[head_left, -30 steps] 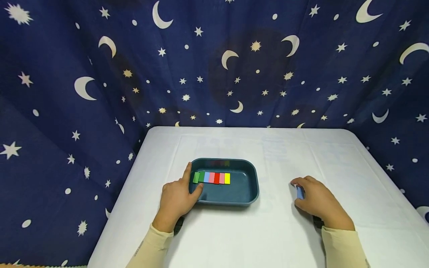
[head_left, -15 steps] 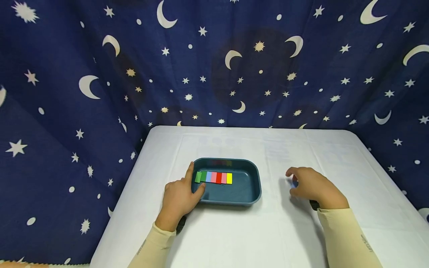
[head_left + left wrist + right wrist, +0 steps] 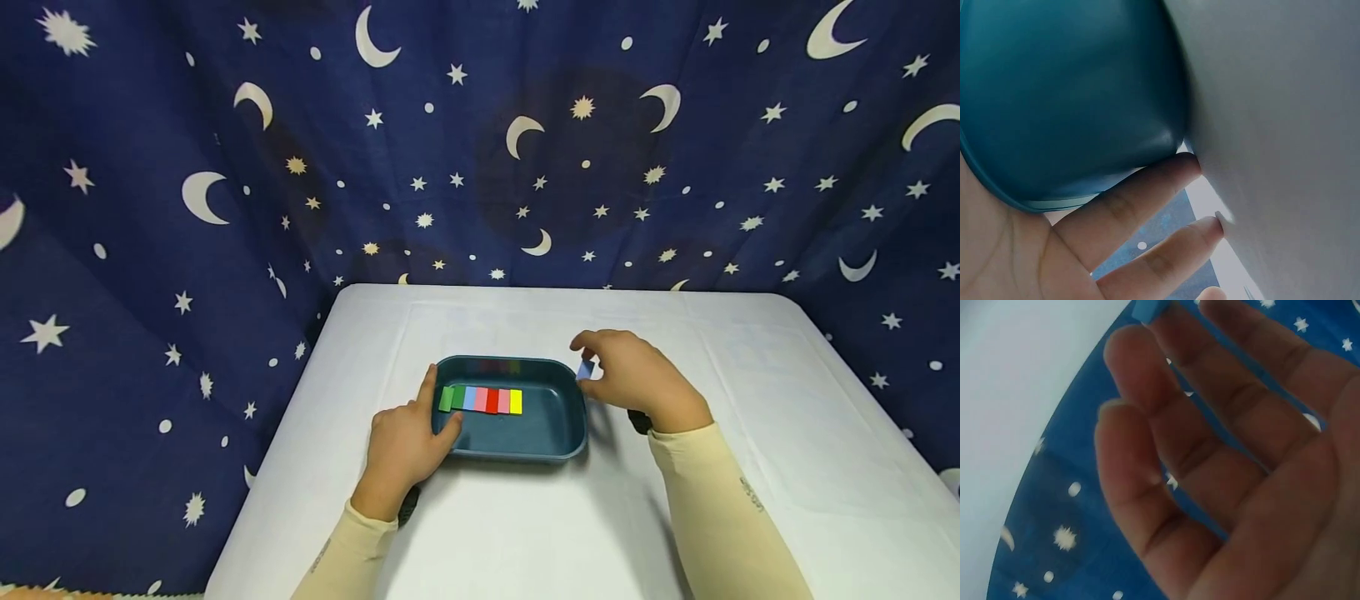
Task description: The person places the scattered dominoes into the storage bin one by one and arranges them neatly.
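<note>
A dark teal tray lies on the table in the head view. Inside it, a row of small coloured blocks runs from green at the left through blue, pink and red to yellow. My left hand rests against the tray's left end, index finger along the rim and thumb over the front. In the left wrist view, straight fingers lie along the tray's outer wall. My right hand pinches a blue block by the tray's right rim. Only a corner of that block shows in the right wrist view.
A white cloth covers the table. Behind it and at both sides hangs a dark blue curtain patterned with moons and stars. The tray's right half has bare floor beside the yellow block.
My right hand has lifted the blue block from the table at the right and carried it left to the tray's right end. The left hand stays on the tray.
</note>
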